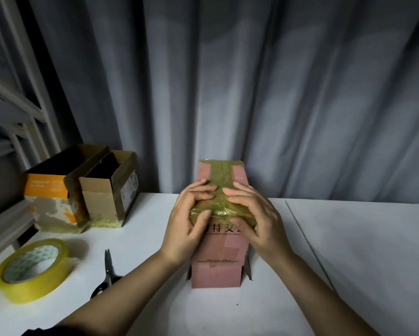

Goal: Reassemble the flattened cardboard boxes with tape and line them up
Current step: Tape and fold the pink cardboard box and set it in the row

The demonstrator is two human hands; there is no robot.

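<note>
pink cardboard box (219, 253) centre frame, yellowish tape (221, 175) on top | left hand (191, 214) + right hand (254, 214) fingers flat, pressing tape, gripping nothing

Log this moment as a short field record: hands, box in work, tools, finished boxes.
left hand: pressing tape onto pink box, thumb on the near edge
right hand: pressing the same tape from the other side
pink box: standing on white table, taped seam on top, bottom flaps loose
tape roll: lying flat, left of scissors
scissors: on table, handles partly hidden by left forearm
orange box: far left, open top
brown box: beside orange box, open top
</note>
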